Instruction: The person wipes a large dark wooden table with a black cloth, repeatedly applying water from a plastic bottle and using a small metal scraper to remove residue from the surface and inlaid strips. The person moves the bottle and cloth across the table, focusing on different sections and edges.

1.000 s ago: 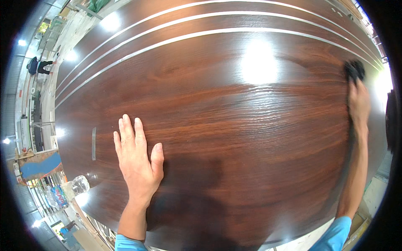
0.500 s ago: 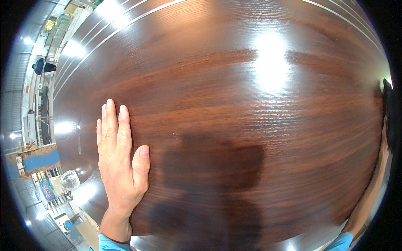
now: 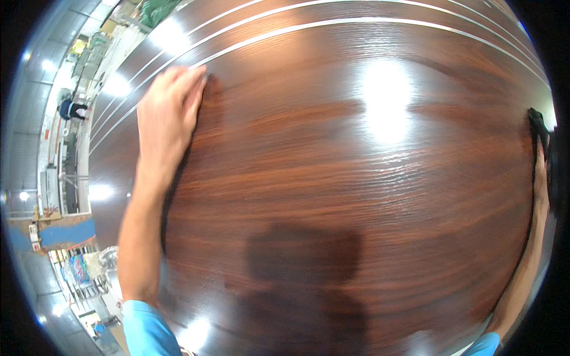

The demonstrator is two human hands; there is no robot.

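A large glossy dark brown wood-grain panel (image 3: 297, 184) with pale silver lines across its far part fills most of the view. My left hand (image 3: 166, 104) is over its far left part, close to the nearest silver line (image 3: 368, 19). The fingers are bent and drawn together at the tips; what they hold, if anything, is too small and blurred to make out. My right arm reaches along the panel's right edge. A black, cloth-like thing (image 3: 538, 126) covers or lies in my right hand there, so its fingers are hidden.
At the left, beyond the panel, is a workshop with a person (image 3: 72, 110) standing far off. A blue surface (image 3: 68, 231), shelving with goods and a crumpled clear plastic bag (image 3: 108, 258) are nearer. Green material (image 3: 157, 10) lies past the far left corner.
My left hand has moved away from me over the panel and gone from flat with straight fingers to bent, closed fingers. The view has shifted, showing more silver lines. My right hand stays at the right edge.
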